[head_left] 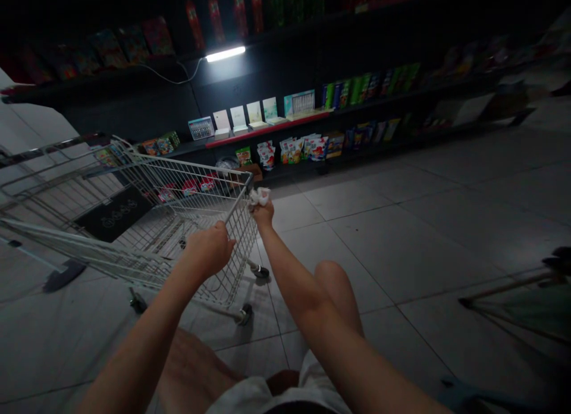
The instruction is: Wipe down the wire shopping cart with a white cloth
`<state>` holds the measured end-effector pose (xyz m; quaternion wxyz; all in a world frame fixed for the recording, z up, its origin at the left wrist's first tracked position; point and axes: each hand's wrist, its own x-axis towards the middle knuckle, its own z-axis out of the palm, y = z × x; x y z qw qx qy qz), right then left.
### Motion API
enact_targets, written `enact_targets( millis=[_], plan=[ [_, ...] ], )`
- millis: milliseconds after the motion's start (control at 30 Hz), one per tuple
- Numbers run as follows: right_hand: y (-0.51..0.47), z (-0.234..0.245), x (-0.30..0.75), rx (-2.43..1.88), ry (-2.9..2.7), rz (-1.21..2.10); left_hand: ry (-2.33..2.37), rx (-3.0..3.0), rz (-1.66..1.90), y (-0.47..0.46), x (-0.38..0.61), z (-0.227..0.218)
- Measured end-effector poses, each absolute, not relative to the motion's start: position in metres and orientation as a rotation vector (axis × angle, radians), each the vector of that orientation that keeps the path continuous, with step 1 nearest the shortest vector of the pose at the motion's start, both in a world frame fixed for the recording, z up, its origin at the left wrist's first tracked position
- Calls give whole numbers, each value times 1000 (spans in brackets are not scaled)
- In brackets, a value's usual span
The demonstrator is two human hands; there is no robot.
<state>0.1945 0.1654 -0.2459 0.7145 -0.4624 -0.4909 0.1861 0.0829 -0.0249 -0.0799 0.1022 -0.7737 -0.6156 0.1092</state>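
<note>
Both hands closed on a wire shopping cart [200, 191] — the view looks down from the head.
We see the left hand [207, 250] clenched over the cart's near rail and the right hand [263, 215] gripping the rail's corner, a crumpled white tissue [259, 195] bunched in its fist — beyond lie grey floor tiles [401, 253], black shelves [267, 131] of packets [307, 147] and a strip light [225, 54].

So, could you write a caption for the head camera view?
Left hand grips a wire shopping cart; right hand holds crumpled white material at its rim.
</note>
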Motion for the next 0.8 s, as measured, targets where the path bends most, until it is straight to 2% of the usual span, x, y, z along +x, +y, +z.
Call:
enact_targets(
  millis=[267,367,467,567,800],
  plan=[
    [72,-301,157,-867,-1258,349,-1729,-2267,301,-31,77,-87],
    [97,-294,189,-934,-1081,432,-1731,-2280,292,-34,72,-87],
    [155,-264,220,-1063,-828,424,-1740,-2295,299,-36,70,-86],
    [186,-243,216,-1077,-943,428,-1734,-2301,309,-36,70,-85],
    [124,-285,169,-943,-1119,370,-1735,-2290,316,-36,69,-87]
  ],
)
